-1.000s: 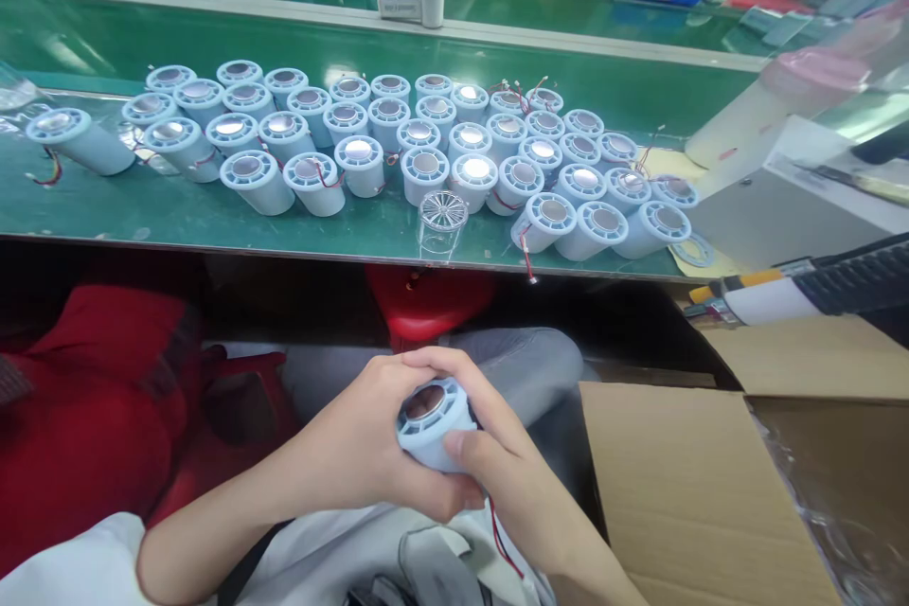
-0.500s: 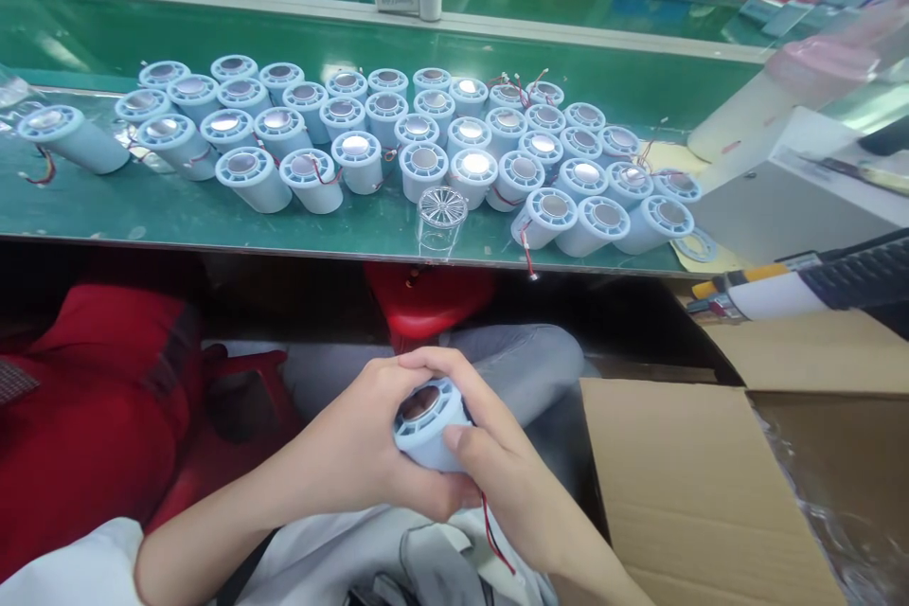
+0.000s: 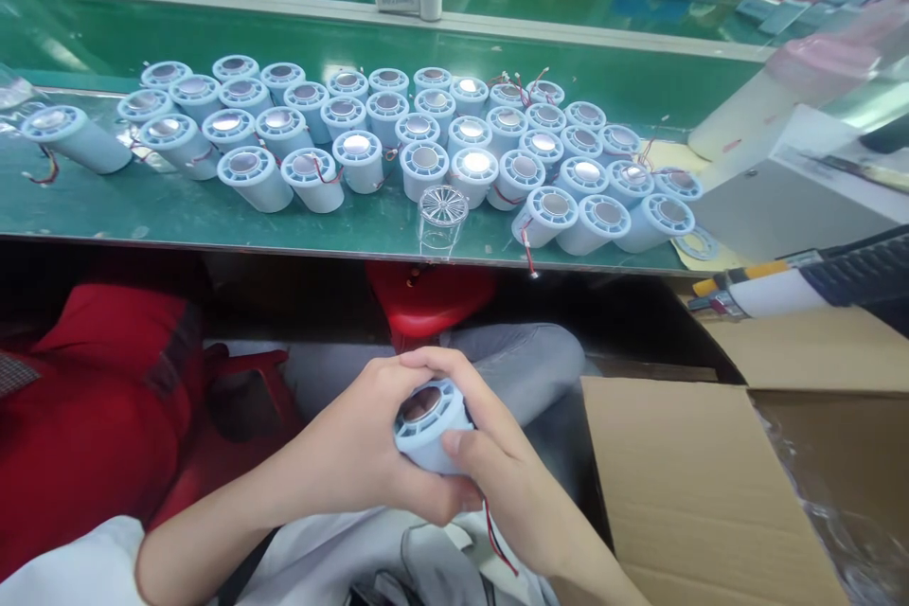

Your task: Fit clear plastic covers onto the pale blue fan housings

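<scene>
At far left, a red cloth bundle (image 3: 92,398) below the table edge; above it, on the green table (image 3: 213,218), one pale-blue cylinder lying on its side (image 3: 71,140), apart from the rest, flat end turned to the left and up. Further right, a dense group of the same cylinders (image 3: 398,137), standing or leaning in rows, shiny round faces mostly upward; in front of the group, just at the near edge, a small clear plastic cap (image 3: 441,213) (ribbed like a wheel on top).

Below the table, in the lap, left hand (image 3: 362,450) wrapped around the held cylinder (image 3: 426,421) from the left side, fingers curled over its far rim; right hand (image 3: 507,483) closed on the same piece from the right, thumb pressed on the near wall. Long axis of this cylinder tilted, running from the lap up and away toward the left; metallic disc face pointing up to the camera, slightly leftward; red wire (image 3: 497,540) hanging out from the lower end, beside the right wrist.

At right, an open cardboard box (image 3: 682,483) near the right forearm; above it, a tool with black ribbed grip (image 3: 816,282) lying on the box edge.
</scene>
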A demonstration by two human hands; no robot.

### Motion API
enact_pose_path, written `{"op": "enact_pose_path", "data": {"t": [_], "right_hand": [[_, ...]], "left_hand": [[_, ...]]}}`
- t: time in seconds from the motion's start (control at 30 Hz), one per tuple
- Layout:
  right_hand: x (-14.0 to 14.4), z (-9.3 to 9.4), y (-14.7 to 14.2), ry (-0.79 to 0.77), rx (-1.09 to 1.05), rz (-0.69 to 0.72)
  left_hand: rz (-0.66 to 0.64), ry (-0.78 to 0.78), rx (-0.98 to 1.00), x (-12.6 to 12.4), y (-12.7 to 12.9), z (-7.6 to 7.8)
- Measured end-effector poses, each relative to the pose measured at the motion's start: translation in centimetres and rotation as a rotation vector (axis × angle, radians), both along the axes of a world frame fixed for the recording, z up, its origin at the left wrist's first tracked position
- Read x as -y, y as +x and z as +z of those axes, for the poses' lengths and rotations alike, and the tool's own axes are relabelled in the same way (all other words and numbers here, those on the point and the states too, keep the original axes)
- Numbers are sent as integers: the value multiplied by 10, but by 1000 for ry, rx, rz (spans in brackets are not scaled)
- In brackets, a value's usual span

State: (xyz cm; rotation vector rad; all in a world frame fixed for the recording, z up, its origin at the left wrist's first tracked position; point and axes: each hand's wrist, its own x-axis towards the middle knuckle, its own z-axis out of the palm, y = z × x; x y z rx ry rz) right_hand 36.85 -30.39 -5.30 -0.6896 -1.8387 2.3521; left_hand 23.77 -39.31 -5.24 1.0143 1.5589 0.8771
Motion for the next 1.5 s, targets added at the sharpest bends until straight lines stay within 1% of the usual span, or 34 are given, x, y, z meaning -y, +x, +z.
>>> {"op": "enact_pose_path", "data": {"t": [0.13,0.37,0.47,0.6,0.77,0.87,1.0,1.13,1.27,1.4,1.5], "right_hand": [[-1,1,0,24,13,18],[1,-3,2,3,-33,21],[0,-2,1,3,-15,29],[0,-1,2,4,-10,17],[1,-5,4,13,-52,6],[0,-6,5,5,-69,20],[0,-5,5,-2,-25,44],[0,-7,4,-12,-46,19],[0,-7,3,10,-35,42],[0,-9,3,-24,-17,35],[1,-11,4,-49,-43,13]], "left_hand": [[-3,1,-17,1,1,-1],[-12,18,42,1,1,0],[-12,14,62,0,1,1],[-4,-1,39,0,2,1],[-11,22,6,2,2,-2],[-10,16,21,2,2,-3],[-12,2,59,1,2,-3],[-9,22,24,1,2,-3],[-7,14,32,3,2,-5],[10,9,44,2,3,-5],[12,26,53,0,3,-3]]}}
